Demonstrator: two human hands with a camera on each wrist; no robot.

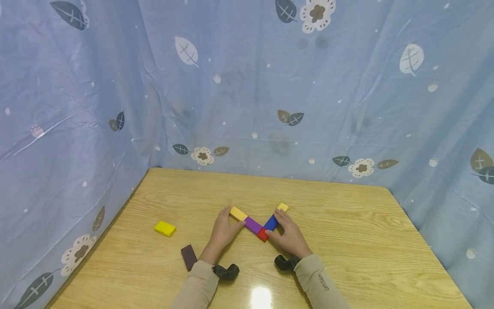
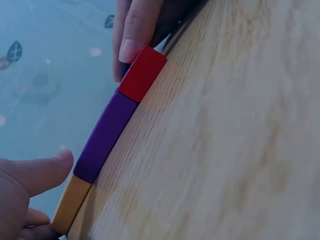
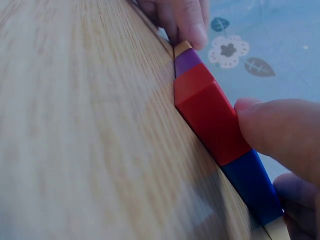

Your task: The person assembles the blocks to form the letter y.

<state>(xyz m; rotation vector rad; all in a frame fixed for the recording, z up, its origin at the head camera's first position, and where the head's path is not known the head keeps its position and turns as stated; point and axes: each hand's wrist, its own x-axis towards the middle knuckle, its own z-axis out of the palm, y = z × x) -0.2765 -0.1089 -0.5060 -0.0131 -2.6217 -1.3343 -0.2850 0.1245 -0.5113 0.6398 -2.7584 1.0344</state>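
On the wooden table, several coloured blocks meet in a V shape. Its left arm is an orange block (image 1: 239, 213) and a purple block (image 1: 254, 225), with a red block (image 1: 263, 234) at the corner. The right arm is a blue block (image 1: 271, 224) with a pale yellow block (image 1: 283, 207) beyond it. My left hand (image 1: 223, 231) holds the orange block between the fingers at its far end and the thumb by the purple joint. My right hand (image 1: 290, 237) spans the blue block, its thumb at the red block (image 3: 212, 120) and its fingers near the yellow end.
Left of the V, a bright yellow block (image 1: 165, 228) lies flat on the table (image 1: 347, 240). A dark brown block (image 1: 189, 257) lies beside my left sleeve. A blue patterned curtain (image 1: 247, 86) hangs behind the table and along its sides.
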